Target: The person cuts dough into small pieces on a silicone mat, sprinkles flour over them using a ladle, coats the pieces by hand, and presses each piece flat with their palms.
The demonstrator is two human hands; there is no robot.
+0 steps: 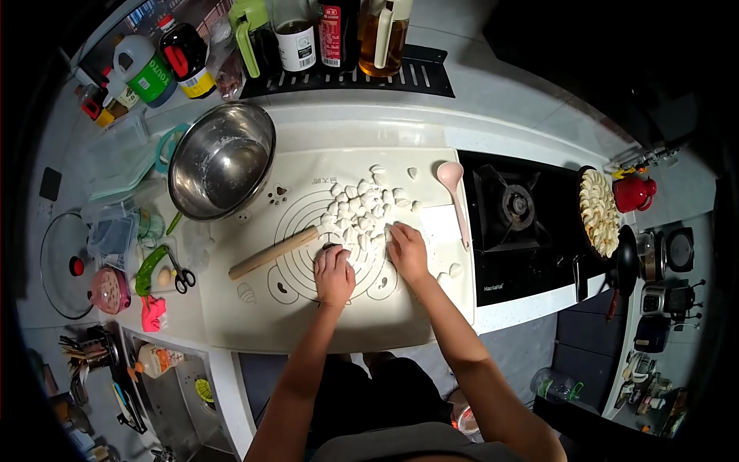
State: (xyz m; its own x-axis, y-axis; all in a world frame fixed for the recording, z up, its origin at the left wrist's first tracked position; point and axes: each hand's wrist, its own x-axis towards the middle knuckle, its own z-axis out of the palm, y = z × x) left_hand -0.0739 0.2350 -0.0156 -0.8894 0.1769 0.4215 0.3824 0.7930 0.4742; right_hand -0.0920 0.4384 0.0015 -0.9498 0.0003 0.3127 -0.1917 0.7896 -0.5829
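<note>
Many small floured dough pieces [356,206] lie in a loose heap on a pale printed kneading mat [246,316]. My left hand [335,276] rests palm down at the heap's near-left edge, its fingers stretched forward, with a small dark spot by the fingertips. On the heap's right side, my right hand [408,250] reaches in with fingers apart and slightly bent, its fingertips beside the nearest pieces. What lies under either palm is hidden. A wooden rolling pin [273,252] lies slanted left of my left hand, its upper end near the dough.
A steel bowl [223,162] stands at the back left, and a pink spoon [457,202] lies at the mat's right edge. Beyond is a gas stove [512,219] and a pan of dumplings [598,212]. Scissors [183,277] and a green pepper [150,269] lie left. Bottles line the back.
</note>
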